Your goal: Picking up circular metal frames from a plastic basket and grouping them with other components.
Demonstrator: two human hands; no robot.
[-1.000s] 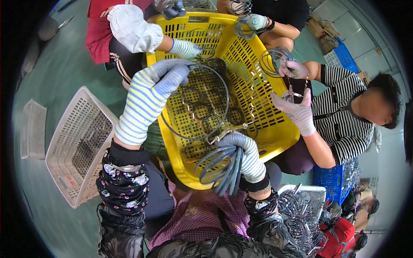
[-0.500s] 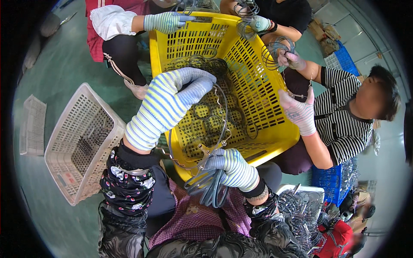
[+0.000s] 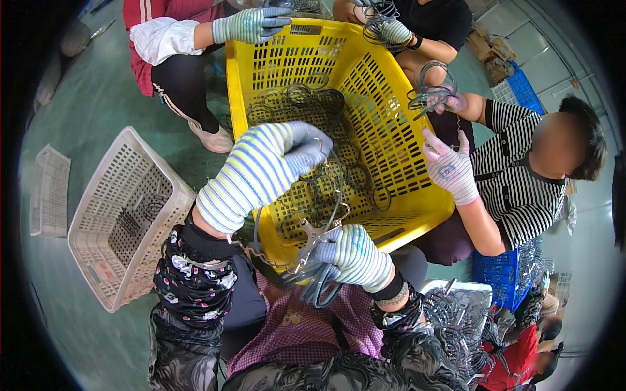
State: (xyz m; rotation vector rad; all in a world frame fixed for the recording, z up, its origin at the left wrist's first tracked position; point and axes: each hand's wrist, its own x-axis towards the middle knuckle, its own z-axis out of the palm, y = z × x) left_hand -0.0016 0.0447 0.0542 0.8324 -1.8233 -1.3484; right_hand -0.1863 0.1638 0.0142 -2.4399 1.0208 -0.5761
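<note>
Both my hands wear striped knit gloves over the near end of a yellow basket [image 3: 391,156]. My left hand [image 3: 264,166] pinches a thin bent metal wire [image 3: 338,186] between thumb and fingers. A thin grey loop [image 3: 256,228] curves from beneath that hand down towards my right one. My right hand [image 3: 357,259], lower and to the right, is closed round a bundle of grey wire loops [image 3: 319,290]. Metal fittings [image 3: 312,234] and zigzag wire stick out of the bundle beside its thumb. Its fingers partly hide the bundle.
Several dark wire rings [image 3: 313,98] lie in the yellow basket. A white basket [image 3: 124,215] stands left. On the right, a person in stripes holds loops in gloved hands [image 3: 450,173]. Two more people work at the far side. A heap of wire parts [image 3: 450,326] sits lower right.
My left hand has moved slightly down and right with the wire. The bundle in my right hand has swung and bunched closer together. The far-left person's hand has shifted left.
</note>
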